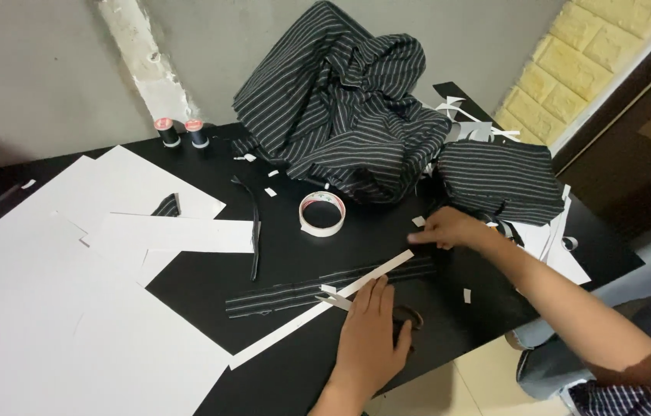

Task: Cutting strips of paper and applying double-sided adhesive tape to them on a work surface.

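My left hand (pixel 369 331) lies flat on the black table (pixel 295 254), its fingertips pressing a long white paper strip (pixel 318 308) where it crosses a narrow black pinstriped fabric strip (pixel 325 287). My right hand (pixel 453 229) pinches the far right end of the fabric strip, near the upper end of the paper strip. A dark object, perhaps scissors (pixel 409 317), lies partly hidden beside my left hand.
A roll of tape (pixel 322 213) sits behind the strips. A heap of striped black fabric (pixel 341 108) and a folded striped piece (pixel 503 177) lie at the back right. White paper sheets (pixel 56 293) cover the left. Two thread spools (pixel 181 132) stand by the wall. Paper scraps are scattered about.
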